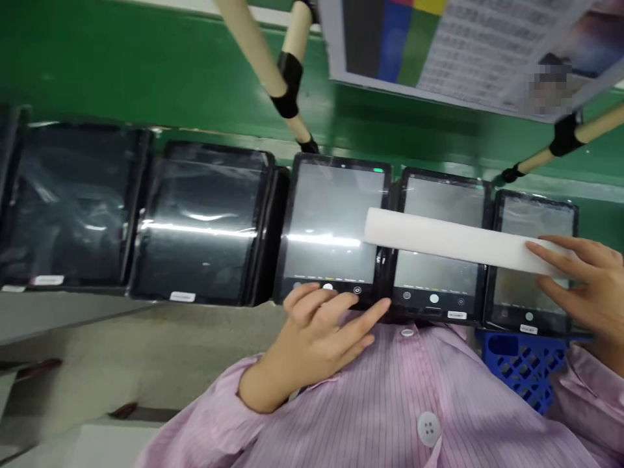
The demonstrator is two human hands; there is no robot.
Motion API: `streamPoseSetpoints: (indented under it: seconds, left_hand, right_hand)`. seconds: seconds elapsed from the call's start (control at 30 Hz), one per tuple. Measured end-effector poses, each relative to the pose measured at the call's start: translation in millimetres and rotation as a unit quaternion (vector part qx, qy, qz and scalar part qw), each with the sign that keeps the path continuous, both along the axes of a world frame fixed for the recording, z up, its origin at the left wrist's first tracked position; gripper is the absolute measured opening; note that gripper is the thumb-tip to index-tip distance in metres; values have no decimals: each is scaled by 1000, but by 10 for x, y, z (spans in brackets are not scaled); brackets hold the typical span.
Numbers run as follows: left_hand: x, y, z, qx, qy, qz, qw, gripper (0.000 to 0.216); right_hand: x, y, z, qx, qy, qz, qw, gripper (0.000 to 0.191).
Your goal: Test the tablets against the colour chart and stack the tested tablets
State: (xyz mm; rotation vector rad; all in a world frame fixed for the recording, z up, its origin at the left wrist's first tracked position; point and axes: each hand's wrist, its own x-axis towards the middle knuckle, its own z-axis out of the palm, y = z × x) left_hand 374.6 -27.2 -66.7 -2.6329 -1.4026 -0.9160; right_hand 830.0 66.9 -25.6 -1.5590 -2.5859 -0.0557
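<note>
My left hand (pixel 324 328) hovers at the lower edge of a lit tablet (pixel 336 201), its fingers apart and holding nothing. Whether a fingertip touches the screen I cannot tell. My right hand (pixel 587 276) grips one end of a long white foam strip (pixel 448 239). The strip reaches leftward across a second lit tablet (pixel 439 279), and its free end lies over the right side of the first one. Under the gripped end is a third lit tablet (pixel 529 296), partly hidden. All three screens show round buttons along the bottom.
Dark tablets with film on their screens, such as one tablet (pixel 199 214) and another tablet (pixel 73 201), continue the row leftward on a green bench (pixel 146 65). Beige pipes (pixel 258 49) hold up a printed colour chart (pixel 463 52). A blue basket (pixel 521 364) sits below at right.
</note>
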Motion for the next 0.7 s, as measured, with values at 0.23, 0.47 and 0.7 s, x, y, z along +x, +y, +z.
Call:
streamPoseSetpoints:
  seconds: [0.23,0.47,0.7]
  left_hand:
    - [477,323,81,-26,90,-127,987,34]
    - [532,386,220,-1,58,-159,986,27]
    - [865,441,317,-18,63,-203,977,26]
  right_hand:
    - [302,-170,15,11,24,-48,998,36]
    - [573,-330,-44,18,19,-49,998,37]
    - [731,-392,-78,38,15,-38,998,54]
